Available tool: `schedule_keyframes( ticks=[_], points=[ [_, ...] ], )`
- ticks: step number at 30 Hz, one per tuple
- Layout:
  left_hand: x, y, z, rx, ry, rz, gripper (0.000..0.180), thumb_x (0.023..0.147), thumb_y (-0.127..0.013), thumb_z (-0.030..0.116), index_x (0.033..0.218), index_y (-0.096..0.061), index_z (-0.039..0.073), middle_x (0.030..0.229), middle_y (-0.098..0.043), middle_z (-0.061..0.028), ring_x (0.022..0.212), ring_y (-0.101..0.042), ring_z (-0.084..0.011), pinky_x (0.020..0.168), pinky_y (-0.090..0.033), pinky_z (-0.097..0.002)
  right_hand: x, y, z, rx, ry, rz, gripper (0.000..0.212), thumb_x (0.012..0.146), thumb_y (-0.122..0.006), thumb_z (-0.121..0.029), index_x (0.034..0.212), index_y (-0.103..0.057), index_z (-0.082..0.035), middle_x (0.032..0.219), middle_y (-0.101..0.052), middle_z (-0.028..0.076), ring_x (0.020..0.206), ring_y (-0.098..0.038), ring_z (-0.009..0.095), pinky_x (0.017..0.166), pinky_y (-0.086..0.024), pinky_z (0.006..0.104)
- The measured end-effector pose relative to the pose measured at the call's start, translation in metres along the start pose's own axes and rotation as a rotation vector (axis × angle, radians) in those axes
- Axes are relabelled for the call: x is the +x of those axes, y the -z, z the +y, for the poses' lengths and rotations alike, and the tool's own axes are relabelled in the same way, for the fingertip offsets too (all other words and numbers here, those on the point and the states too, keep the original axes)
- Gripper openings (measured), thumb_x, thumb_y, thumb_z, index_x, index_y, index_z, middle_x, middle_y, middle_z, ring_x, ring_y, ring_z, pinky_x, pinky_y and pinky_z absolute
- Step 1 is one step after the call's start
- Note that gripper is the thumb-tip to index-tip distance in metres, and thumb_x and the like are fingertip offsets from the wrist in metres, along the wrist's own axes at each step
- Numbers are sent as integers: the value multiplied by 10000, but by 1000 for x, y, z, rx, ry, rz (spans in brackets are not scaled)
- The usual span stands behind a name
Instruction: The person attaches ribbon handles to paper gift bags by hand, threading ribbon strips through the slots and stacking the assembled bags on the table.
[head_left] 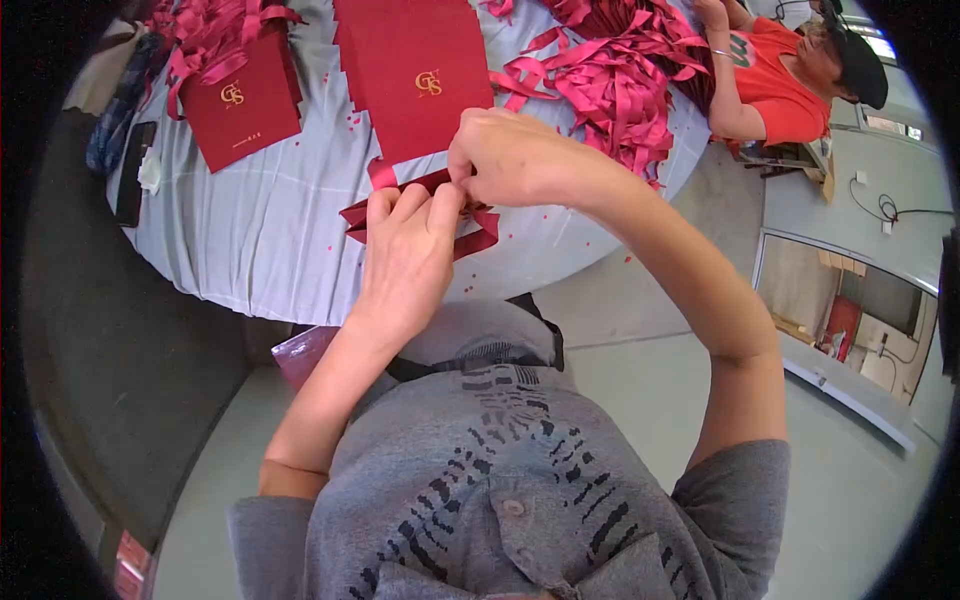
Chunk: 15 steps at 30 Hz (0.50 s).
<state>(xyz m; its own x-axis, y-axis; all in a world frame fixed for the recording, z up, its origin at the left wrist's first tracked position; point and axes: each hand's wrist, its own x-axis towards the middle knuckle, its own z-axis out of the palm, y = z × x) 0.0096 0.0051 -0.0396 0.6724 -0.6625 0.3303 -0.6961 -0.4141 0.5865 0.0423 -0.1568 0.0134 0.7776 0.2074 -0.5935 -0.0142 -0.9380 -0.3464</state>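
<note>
At the near edge of the cloth-covered table, a dark red paper bag (480, 236) lies under both my hands, its folded sides and mouth partly showing. My left hand (405, 245) grips the bag with curled fingers over its upper edge. Beside it, my right hand (510, 160) is closed in a pinch at the bag's rim; whatever its fingertips hold is hidden. A short piece of red ribbon (382, 174) sticks up at the bag's left end. Just beyond is a stack of flat red bags (410, 75) with a gold emblem.
More red bags (240, 110) with ribbons lie at the far left. A heap of pink-red ribbons (615, 100) covers the right side. A long black object (135, 175) and crumpled white tissue (149, 172) sit at the left edge. Another person (770, 85) in red is at the far right.
</note>
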Motion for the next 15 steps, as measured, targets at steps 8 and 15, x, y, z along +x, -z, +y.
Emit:
schedule_keyframes(
  ticks=[8, 15],
  points=[
    [3, 3, -2, 53, 1, -26, 142, 754, -605, 17, 874, -537, 48, 718, -561, -66, 693, -521, -221, 716, -366, -350, -12, -53, 27, 452, 234, 505, 130, 720, -651, -153, 772, -657, -34, 833, -483, 82, 800, -503, 195, 696, -427, 305],
    [5, -1, 0, 3, -52, 15, 176, 685, -549, -10, 843, -506, 52, 608, -503, -65, 657, -499, -227, 657, -345, -343, -7, -52, 28, 894, 81, 784, 140, 788, -673, -165, 816, -663, -28, 835, -470, 12, 768, -462, 79, 655, -379, 224]
  ],
)
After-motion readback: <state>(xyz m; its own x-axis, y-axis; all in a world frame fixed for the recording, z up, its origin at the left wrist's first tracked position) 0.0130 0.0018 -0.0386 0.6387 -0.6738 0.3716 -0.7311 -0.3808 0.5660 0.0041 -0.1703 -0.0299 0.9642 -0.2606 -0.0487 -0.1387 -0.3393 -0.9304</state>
